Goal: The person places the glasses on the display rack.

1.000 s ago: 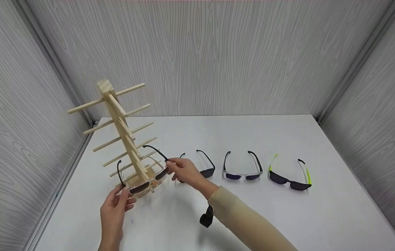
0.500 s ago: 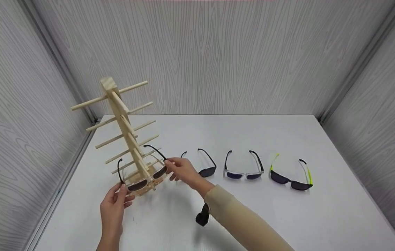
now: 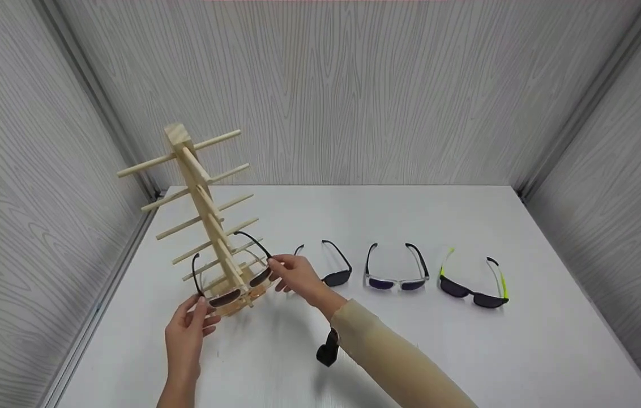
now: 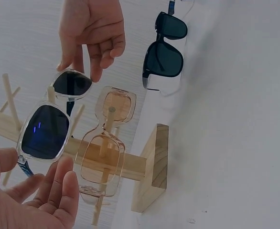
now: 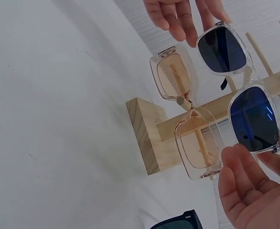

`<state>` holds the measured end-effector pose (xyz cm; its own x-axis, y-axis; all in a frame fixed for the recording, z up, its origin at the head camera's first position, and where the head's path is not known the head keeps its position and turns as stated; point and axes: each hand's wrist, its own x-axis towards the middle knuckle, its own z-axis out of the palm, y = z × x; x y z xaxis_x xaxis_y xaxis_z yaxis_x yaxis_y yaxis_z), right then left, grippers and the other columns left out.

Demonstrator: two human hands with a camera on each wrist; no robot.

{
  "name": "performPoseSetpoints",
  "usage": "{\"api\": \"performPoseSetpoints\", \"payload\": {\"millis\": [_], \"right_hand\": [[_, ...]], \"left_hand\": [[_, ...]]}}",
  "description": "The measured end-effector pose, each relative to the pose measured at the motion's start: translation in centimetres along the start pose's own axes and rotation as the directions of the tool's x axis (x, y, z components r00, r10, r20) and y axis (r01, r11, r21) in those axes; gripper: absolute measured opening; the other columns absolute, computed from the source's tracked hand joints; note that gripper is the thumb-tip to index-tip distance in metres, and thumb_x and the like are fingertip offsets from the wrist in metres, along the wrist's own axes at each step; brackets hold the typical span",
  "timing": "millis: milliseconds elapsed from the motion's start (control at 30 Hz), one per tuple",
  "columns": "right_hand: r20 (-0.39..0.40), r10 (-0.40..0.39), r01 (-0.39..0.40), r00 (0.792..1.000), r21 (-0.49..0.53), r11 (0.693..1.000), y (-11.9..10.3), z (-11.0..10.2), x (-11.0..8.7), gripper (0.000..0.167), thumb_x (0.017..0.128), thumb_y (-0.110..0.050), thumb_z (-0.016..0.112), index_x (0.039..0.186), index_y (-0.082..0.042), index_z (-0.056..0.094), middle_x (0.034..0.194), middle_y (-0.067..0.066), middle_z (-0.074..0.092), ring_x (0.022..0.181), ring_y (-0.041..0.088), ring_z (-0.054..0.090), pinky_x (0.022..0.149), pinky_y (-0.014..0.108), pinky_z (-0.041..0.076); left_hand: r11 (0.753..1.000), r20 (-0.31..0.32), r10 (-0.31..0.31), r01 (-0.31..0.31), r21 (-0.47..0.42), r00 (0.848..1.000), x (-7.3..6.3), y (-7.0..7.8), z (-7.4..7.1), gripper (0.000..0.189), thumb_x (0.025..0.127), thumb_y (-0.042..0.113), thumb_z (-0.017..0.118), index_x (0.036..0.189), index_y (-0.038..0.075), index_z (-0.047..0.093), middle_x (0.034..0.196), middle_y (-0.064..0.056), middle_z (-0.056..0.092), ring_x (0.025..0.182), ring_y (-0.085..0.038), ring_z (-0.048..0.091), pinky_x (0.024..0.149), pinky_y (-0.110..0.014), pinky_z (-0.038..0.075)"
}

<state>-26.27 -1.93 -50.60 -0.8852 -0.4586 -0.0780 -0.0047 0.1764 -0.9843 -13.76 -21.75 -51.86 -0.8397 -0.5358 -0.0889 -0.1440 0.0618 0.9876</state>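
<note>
Sunglasses [image 3: 225,298] w/ clear frame & dark lenses are up in the air btwn both hands, at the lower front of the wooden rack [image 3: 203,205]; arms unfolded, pointing back twd the rack. L hand [image 3: 186,328] pinches one side nr the hinge, thumb vs. fingertips, other fingers loosely bent; R hand [image 3: 302,277] pinches the opp. side nr its hinge, same way. Bridge is right at a front peg; can't tell if it rests on it. Just below, peach-tinted glasses [image 4: 96,164] hang on the lowest front peg, above the rack's base [image 4: 150,169]. Rack stands on the L part of the white worktop [image 3: 524,362]. To its R, in a row, arms unfolded: black sunglasses [image 3: 336,278], partly hidden behind R hand; clear-framed pair [image 3: 381,284] w/ dark arms; then black-fronted pair [image 3: 488,300] w/ yellow-green on the arms, far R. Beige sleeve [image 3: 394,357] on R arm, small black gadget [image 3: 327,352] under its cuff. Grey wood-grain walls [image 3: 326,85] at back & both sides.
</note>
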Motion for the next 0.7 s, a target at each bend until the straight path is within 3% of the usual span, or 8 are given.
{"api": "performPoseSetpoints", "payload": {"millis": [67, 233, 400, 500, 600, 700], "right_hand": [[-0.001, 0.003, -0.003, 1.0, -0.007, 1.0, 0.1, 0.0, -0.1, 0.035, 0.095, -0.033, 0.053, 0.117, -0.008, 0.062, 0.089, 0.013, 0.067, 0.065, 0.02, 0.065, 0.064, 0.041, 0.052], [-0.011, 0.024, -0.024, 1.0, -0.013, 1.0, 0.4, -0.3, -0.2, 0.036, 0.094, -0.035, 0.054, 0.118, -0.009, 0.062, 0.085, 0.007, 0.067, 0.064, 0.02, 0.064, 0.062, 0.036, 0.052], [-0.016, 0.048, -0.048, 0.999, 0.0, 0.999, 0.7, -0.8, -0.6, 0.035, 0.094, -0.035, 0.054, 0.117, -0.01, 0.062, 0.088, 0.012, 0.067, 0.065, 0.019, 0.063, 0.068, 0.044, 0.052], [-0.014, 0.052, -0.052, 0.999, 0.009, 0.999, 0.9, -1.1, -0.9, 0.035, 0.094, -0.035, 0.054, 0.116, -0.009, 0.062, 0.088, 0.013, 0.067, 0.064, 0.017, 0.063, 0.067, 0.041, 0.052], [-0.006, 0.049, -0.049, 0.999, 0.01, 0.999, 1.1, -1.5, -1.2, 0.035, 0.094, -0.034, 0.054, 0.117, -0.009, 0.062, 0.087, 0.012, 0.067, 0.066, 0.017, 0.063, 0.063, 0.034, 0.052], [-0.006, 0.041, -0.041, 0.999, 0.009, 0.999, 1.2, -1.8, -1.5, 0.034, 0.095, -0.034, 0.054, 0.117, -0.009, 0.062, 0.086, 0.011, 0.067, 0.067, 0.018, 0.063, 0.062, 0.031, 0.052]], "left_hand": [[0.999, -0.011, -0.026, 0.026, 0.043, 1.0, -0.4, 0.5, 0.0, 0.061, 0.09, 0.052, 0.051, 0.13, 0.006, 0.05, 0.1, -0.014, 0.064, 0.076, -0.012, 0.066, 0.065, -0.022, 0.052], [0.996, 0.006, -0.075, 0.075, 0.055, 0.997, -0.7, 0.5, -0.3, 0.059, 0.092, 0.05, 0.048, 0.13, 0.005, 0.048, 0.105, -0.014, 0.064, 0.076, -0.009, 0.065, 0.067, -0.022, 0.052], [0.992, 0.01, -0.11, 0.109, 0.07, 0.994, -1.1, 0.3, -0.4, 0.057, 0.093, 0.049, 0.048, 0.127, 0.004, 0.049, 0.104, -0.013, 0.065, 0.076, -0.009, 0.065, 0.067, -0.024, 0.052], [0.989, 0.014, -0.127, 0.125, 0.078, 0.992, -1.4, 0.3, -0.4, 0.053, 0.094, 0.046, 0.048, 0.125, 0.003, 0.051, 0.103, -0.013, 0.065, 0.076, -0.01, 0.065, 0.067, -0.024, 0.052], [0.988, 0.02, -0.138, 0.136, 0.07, 0.99, -1.4, -0.3, -0.2, 0.052, 0.094, 0.044, 0.049, 0.124, 0.002, 0.051, 0.103, -0.014, 0.065, 0.077, -0.013, 0.066, 0.067, -0.024, 0.052], [0.99, 0.024, -0.136, 0.135, 0.038, 0.99, -0.6, -2.4, -0.2, 0.057, 0.091, 0.049, 0.052, 0.124, 0.003, 0.051, 0.101, -0.012, 0.066, 0.078, -0.016, 0.066, 0.065, -0.026, 0.053]]}}
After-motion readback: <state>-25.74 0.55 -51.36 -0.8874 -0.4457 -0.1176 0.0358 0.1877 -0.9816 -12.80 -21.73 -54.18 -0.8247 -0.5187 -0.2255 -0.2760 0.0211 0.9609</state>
